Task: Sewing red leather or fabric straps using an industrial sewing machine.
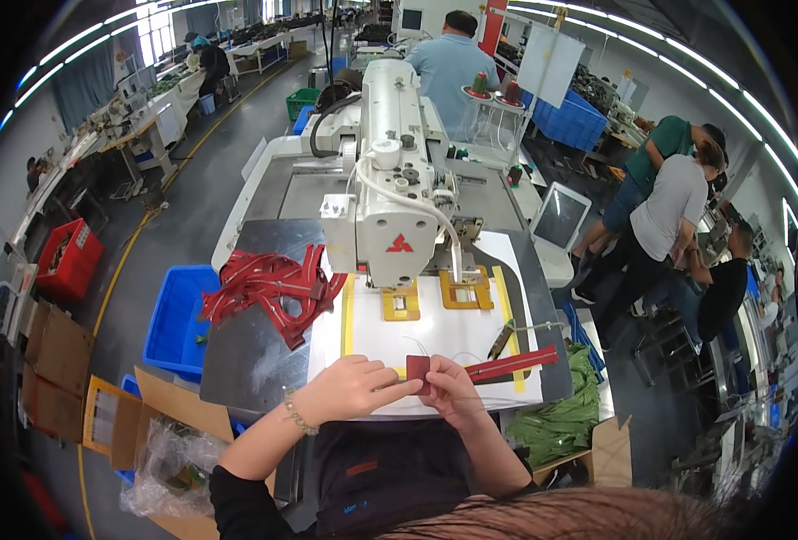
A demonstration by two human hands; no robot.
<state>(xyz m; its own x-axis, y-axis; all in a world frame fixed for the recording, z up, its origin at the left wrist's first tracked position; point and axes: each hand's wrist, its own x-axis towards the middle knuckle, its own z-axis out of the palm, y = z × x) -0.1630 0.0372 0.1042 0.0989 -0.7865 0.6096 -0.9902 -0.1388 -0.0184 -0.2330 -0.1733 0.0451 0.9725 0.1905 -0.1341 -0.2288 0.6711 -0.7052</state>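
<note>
In front of me a small dark red patch point(418, 367) with rounded corners is held upright over the work table. My right hand point(454, 392) pinches its right side between thumb and fingers. My left hand point(349, 389) is closed, its index fingertip pressed against the patch's lower left edge; the thumb is hidden. Just right of the hands lies a red zipper strip point(511, 364) with metal teeth. A pair of thread snips point(503, 339) rests behind it. At the left sits a tangled heap of red zippers point(277, 288).
A white sewing machine point(399, 198) stands ahead, with yellow clamp frames point(401, 303) beneath its head. A blue bin point(179, 319) and an open carton point(179, 405) are at left. Green fabric pieces point(561, 396) pile at right, near a screen point(561, 216). Several people stand farther off.
</note>
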